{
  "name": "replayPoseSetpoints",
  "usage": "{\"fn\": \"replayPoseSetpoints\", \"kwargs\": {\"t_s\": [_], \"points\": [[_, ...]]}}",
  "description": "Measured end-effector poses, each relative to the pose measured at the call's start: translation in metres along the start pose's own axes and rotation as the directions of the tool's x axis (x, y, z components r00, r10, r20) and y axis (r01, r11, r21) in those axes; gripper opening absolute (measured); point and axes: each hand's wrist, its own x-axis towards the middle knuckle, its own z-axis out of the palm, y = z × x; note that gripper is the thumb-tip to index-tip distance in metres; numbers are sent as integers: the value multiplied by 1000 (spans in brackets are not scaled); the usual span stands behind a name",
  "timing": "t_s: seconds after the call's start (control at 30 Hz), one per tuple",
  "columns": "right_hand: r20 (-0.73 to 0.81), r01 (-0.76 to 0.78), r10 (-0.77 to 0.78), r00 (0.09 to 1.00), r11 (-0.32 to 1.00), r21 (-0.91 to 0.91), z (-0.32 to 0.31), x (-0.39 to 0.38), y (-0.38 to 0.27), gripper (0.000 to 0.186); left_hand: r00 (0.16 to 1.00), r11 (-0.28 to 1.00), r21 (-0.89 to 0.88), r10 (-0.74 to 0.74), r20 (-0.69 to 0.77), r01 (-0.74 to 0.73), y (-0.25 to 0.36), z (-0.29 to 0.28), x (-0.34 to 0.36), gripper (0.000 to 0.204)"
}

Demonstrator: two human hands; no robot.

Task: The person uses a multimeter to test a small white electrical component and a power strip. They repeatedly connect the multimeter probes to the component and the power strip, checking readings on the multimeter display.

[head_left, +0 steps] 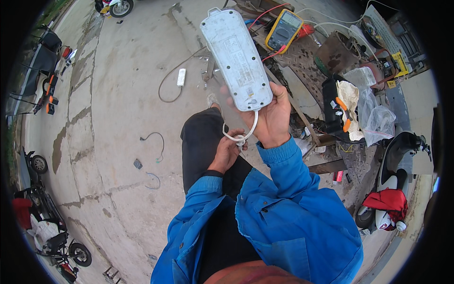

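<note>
A scuffed white power strip is raised in front of me, its flat underside with several screw holes facing up. My right hand grips its near end from below, thumb along the right edge. From that end a white cord comes out and bends round to the left. Lower down, my left hand pinches this cord where it is looped over itself like a knot. The fingertips partly hide the loop, and the cord's far end cannot be made out.
On the cluttered bench at right are a yellow multimeter, a rusty metal pot, orange-handled pliers and plastic bags. A small white block with a cable lies on the concrete floor. Parked scooters and motorbikes stand around the edges.
</note>
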Motion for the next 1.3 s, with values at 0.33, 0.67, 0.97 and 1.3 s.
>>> {"fn": "replayPoseSetpoints", "kwargs": {"t_s": [0.33, 0.67, 0.97, 1.3], "points": [[-9, -2, 2, 1000, 1000, -5, -1, 1, 1, 68, 1000, 1000, 2, -13, -16, 13, 1, 1, 0, 38], [-64, 17, -17, 998, 1000, -4, 5, 1, 4, 72, 1000, 1000, 14, -8, -15, 8, 1, 2, 0, 38], [-87, 21, -21, 996, 1000, 1, 8, 1, 4, 71, 1000, 1000, 11, -8, -15, 8, 1, 2, 0, 39], [-70, 19, -19, 997, 1000, 1, 8, 1, 6, 72, 1000, 1000, 16, -3, -21, 3, 2, 3, 0, 40]]}}
